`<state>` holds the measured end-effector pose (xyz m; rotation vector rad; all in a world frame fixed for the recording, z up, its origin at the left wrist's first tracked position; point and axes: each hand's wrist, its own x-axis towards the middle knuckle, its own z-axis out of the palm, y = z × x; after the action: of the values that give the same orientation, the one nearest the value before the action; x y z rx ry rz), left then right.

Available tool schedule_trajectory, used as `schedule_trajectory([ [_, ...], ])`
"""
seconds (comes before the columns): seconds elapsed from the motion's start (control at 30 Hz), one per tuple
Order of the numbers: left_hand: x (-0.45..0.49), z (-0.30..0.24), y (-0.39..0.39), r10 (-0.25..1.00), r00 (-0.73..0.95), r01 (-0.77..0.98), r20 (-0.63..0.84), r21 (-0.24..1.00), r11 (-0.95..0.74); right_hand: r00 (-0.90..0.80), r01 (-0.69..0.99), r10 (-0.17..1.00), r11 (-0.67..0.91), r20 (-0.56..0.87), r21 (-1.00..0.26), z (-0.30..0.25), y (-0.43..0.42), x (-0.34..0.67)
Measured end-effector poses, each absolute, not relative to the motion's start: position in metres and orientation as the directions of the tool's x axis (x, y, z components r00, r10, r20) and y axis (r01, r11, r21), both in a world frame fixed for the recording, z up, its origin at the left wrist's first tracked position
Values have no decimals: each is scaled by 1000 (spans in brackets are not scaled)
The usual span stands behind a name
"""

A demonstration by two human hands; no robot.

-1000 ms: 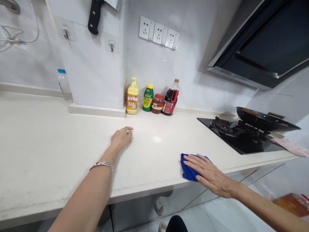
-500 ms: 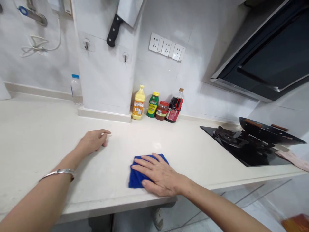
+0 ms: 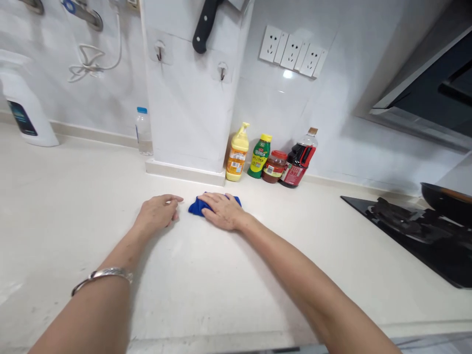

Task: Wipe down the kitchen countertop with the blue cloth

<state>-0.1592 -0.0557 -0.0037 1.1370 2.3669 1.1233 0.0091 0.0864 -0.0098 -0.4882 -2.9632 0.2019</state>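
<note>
My right hand presses down on a folded blue cloth, pinning it to the white countertop. Its fingers spread across the top and hide part of the fabric. To the left of the cloth, my left hand rests on the counter. Its index finger is stretched out and the others are loosely bent, with nothing held. A small gap separates that hand from the cloth. A silver bangle circles the left wrist.
By the wall stand a yellow pump bottle, a green bottle, a red-lidded jar and a dark sauce bottle. A clear bottle and white spray bottle are left. A gas stove is right.
My right hand has slid the cloth away from the counter's front edge toward the wall pillar, nearer my left hand. The view has shifted left, bringing the spray bottle into sight.
</note>
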Motion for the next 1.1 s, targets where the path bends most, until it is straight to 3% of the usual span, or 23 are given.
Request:
schedule_trajectory([
  [0.23, -152, 4, -60, 750, -660, 498, 41, 772, 395, -852, 490, 504, 863, 143, -123, -14, 151, 40],
  [0.4, -152, 6, -62, 758, -652, 500, 34, 770, 395, -657, 744, 745, 665, 114, -63, -19, 199, 118],
  [0.57, -157, 2, -61, 785, -618, 539, 54, 755, 372, -460, 885, 877, 466, 137, -9, -29, 218, 208],
  [0.83, -168, -7, -54, 812, -577, 591, 90, 732, 339, -322, 946, 934, 311, 154, 92, -35, 177, 256],
  [1.1, -166, -7, -54, 810, -581, 581, 82, 739, 341, -529, 849, 834, 520, 160, 95, -36, 103, 267],
])
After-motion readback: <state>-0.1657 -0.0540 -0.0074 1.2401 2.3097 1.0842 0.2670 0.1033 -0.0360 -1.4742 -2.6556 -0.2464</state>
